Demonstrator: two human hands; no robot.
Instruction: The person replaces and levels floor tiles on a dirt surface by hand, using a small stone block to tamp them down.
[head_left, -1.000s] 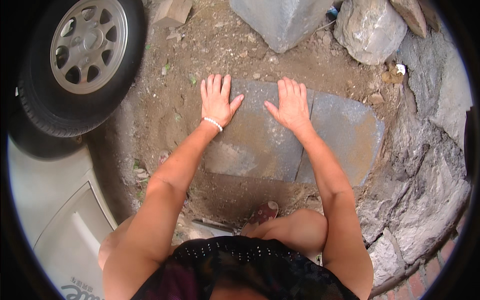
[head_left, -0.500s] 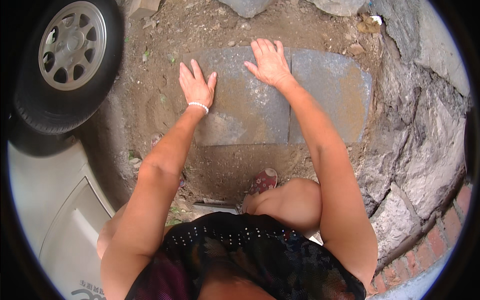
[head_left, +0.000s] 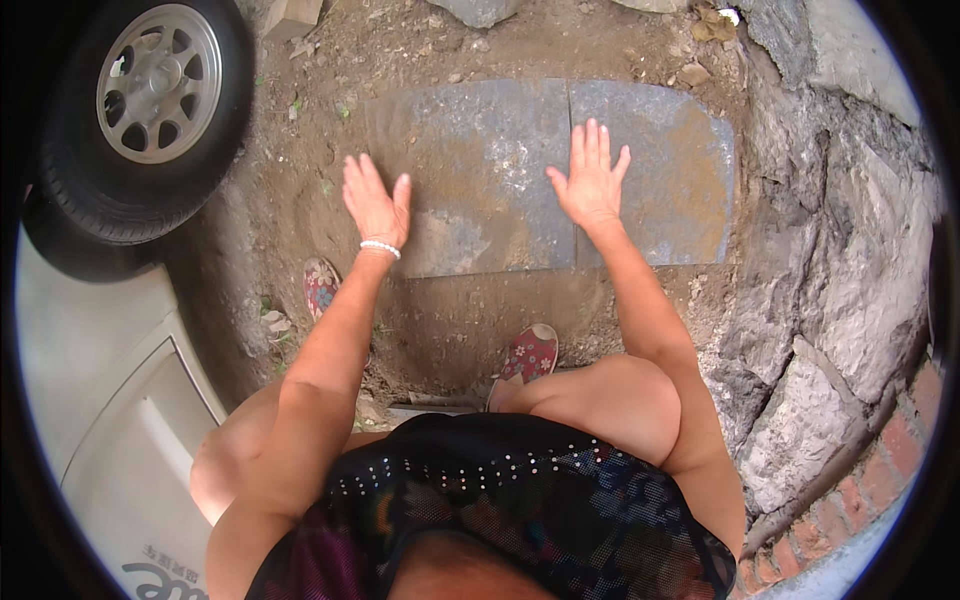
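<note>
White beads [head_left: 380,248] circle the wrist of the left hand [head_left: 376,208], fingers spread, empty, near the left slab [head_left: 490,165]. Well apart, the right hand [head_left: 590,185], likewise empty, is over the right slab [head_left: 675,170] near the seam. Both have drawn back from the far edge, so neither slab seems gripped; they lie side by side on dirt [head_left: 440,325].

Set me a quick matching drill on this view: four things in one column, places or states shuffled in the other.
1. Bare left hand
2. Bare right hand
3. Silver spoked metal wheel
4. Flat grey right-hand slab

A. Lying flat, stained brown
B. Upper left of the picture
C. Bare-wristed, seen against a slab
D. Wearing a white beaded bracelet

Pairs: 1-D, 2-C, 3-B, 4-A.
</note>
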